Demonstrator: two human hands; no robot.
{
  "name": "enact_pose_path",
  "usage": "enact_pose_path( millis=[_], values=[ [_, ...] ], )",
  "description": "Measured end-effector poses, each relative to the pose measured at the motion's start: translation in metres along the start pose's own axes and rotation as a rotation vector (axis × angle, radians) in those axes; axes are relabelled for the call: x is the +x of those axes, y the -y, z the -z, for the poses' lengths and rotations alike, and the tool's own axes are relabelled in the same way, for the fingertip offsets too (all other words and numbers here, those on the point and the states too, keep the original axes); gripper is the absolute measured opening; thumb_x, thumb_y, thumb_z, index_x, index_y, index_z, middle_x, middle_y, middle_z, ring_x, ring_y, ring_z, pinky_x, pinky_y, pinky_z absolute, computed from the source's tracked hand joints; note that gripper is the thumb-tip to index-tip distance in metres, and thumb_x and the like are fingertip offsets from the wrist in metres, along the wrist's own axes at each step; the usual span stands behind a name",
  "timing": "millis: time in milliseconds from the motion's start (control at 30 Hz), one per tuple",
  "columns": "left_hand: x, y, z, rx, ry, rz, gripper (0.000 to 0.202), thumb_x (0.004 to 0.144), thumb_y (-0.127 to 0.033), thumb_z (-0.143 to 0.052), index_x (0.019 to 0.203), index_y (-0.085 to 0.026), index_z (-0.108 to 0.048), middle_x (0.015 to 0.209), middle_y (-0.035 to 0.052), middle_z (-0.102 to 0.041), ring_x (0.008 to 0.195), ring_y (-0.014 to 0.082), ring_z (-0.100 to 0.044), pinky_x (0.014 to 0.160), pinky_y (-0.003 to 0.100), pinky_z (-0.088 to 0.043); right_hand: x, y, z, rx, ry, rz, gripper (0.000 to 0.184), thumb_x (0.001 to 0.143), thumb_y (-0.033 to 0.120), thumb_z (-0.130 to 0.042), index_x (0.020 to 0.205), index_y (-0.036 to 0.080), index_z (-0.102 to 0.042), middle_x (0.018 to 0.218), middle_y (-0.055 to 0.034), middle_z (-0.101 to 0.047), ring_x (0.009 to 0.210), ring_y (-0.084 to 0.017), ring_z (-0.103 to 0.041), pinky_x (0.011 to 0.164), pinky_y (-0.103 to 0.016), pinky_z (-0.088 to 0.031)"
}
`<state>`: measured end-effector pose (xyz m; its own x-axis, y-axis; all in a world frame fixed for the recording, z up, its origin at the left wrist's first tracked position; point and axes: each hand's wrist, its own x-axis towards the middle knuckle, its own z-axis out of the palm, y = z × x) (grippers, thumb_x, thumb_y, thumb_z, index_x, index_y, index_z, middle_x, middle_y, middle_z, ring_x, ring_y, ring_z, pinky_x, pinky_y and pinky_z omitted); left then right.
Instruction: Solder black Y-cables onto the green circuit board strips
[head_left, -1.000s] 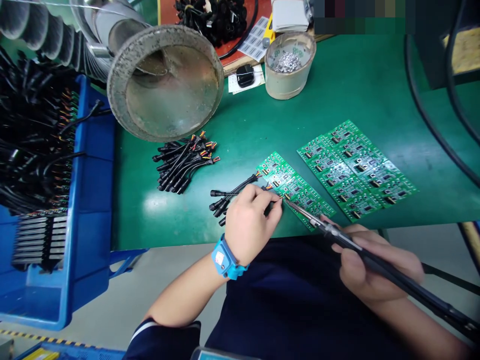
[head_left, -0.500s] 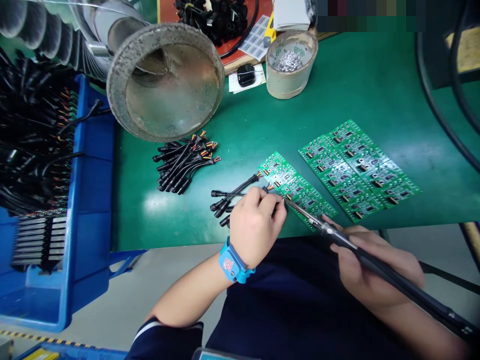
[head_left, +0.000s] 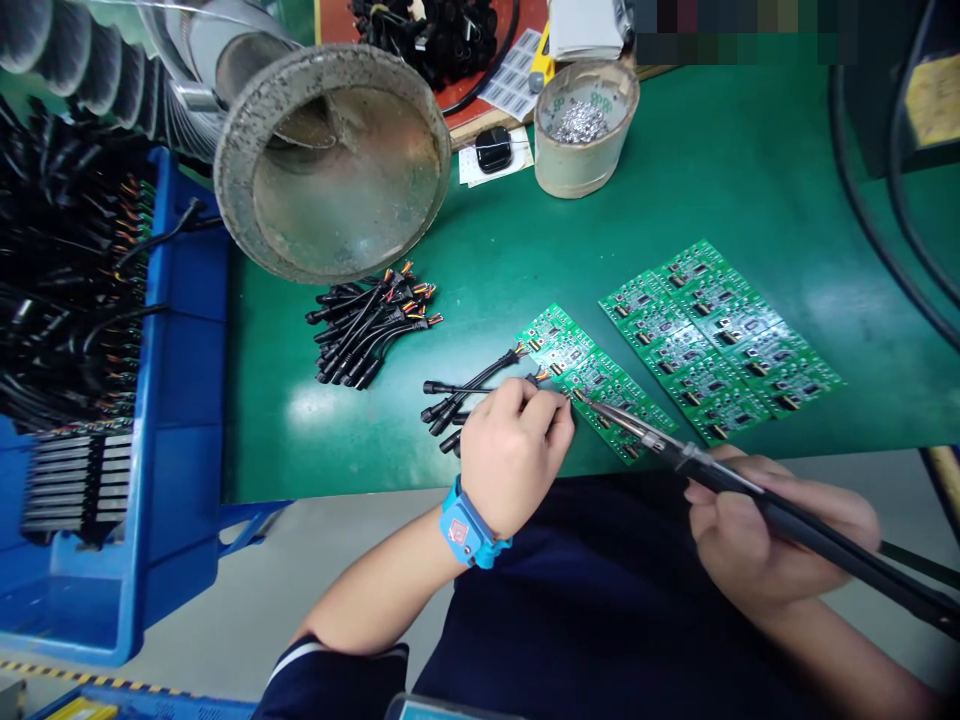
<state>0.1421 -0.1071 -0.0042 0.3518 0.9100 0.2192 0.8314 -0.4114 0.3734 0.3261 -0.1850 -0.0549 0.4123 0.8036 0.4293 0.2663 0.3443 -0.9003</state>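
My left hand (head_left: 514,450), with a blue wrist strap (head_left: 466,530), is closed in a pinch at the near-left edge of a narrow green circuit board panel (head_left: 551,330). A short black cable seems to run under its fingers; the pinched end is hidden. Several black cables (head_left: 480,378) lie beside this hand, some with coloured wire ends at the panel's edge. In my right hand (head_left: 780,535) is a soldering iron (head_left: 694,458), gripped like a pen. Its tip is over the panel, just right of my left fingertips; I cannot tell if it touches.
A bundle of black cables (head_left: 367,330) lies left. Two-column circuit boards (head_left: 720,340) lie right. A round fume extractor hood (head_left: 232,180) overhangs the back left, near a blue bin (head_left: 187,400) of cables. A cup (head_left: 577,165) with silvery bits stands behind. A black cord (head_left: 862,200) hangs right.
My right hand has moved to the right and slightly back with the soldering iron, its tip shifting a little away from my left fingertips. My left hand stays nearly still.
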Motion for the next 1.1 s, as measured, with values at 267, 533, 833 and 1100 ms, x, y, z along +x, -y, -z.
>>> enact_pose_path(
  millis=[267, 533, 833, 1100],
  values=[
    [0.006, 0.012, 0.004, -0.257, 0.039, -0.068, 0.007, 0.081, -0.017, -0.059, 0.080, -0.017, -0.066, 0.081, 0.0033, -0.068, 0.080, 0.0153, -0.062, 0.077, 0.030, -0.050, 0.004, 0.004, -0.005, 0.069, 0.107, 0.147, 0.047, 0.064, 0.000, -0.057, 0.107, 0.021, -0.058, 0.066, 0.0016, -0.061, 0.053, -0.016, -0.056, 0.053, -0.039, -0.053],
    [0.006, 0.012, 0.001, -0.211, -0.004, -0.136, 0.008, 0.081, -0.017, -0.059, 0.080, -0.014, -0.066, 0.079, 0.0058, -0.068, 0.079, 0.0164, -0.063, 0.075, 0.032, -0.052, 0.005, 0.005, -0.004, 0.056, 0.190, 0.185, 0.043, 0.066, -0.001, -0.058, 0.106, 0.015, -0.057, 0.067, -0.0002, -0.060, 0.057, -0.015, -0.057, 0.057, -0.040, -0.054],
    [0.007, 0.015, 0.002, -0.263, 0.009, -0.154, 0.007, 0.082, -0.016, -0.059, 0.083, -0.014, -0.066, 0.080, 0.0053, -0.068, 0.079, 0.0158, -0.063, 0.075, 0.031, -0.052, 0.006, 0.004, -0.005, 0.068, 0.164, 0.189, 0.046, 0.064, -0.004, -0.057, 0.106, 0.014, -0.057, 0.069, -0.0002, -0.061, 0.059, -0.015, -0.058, 0.057, -0.038, -0.054],
    [0.010, 0.019, 0.004, -0.296, 0.048, -0.169, 0.007, 0.080, -0.016, -0.061, 0.084, -0.013, -0.066, 0.081, 0.0058, -0.068, 0.081, 0.0168, -0.063, 0.077, 0.033, -0.053, 0.005, 0.004, -0.004, 0.053, 0.168, 0.190, 0.046, 0.065, -0.003, -0.058, 0.108, 0.013, -0.057, 0.069, -0.0004, -0.061, 0.058, -0.014, -0.058, 0.059, -0.038, -0.055]
  ],
)
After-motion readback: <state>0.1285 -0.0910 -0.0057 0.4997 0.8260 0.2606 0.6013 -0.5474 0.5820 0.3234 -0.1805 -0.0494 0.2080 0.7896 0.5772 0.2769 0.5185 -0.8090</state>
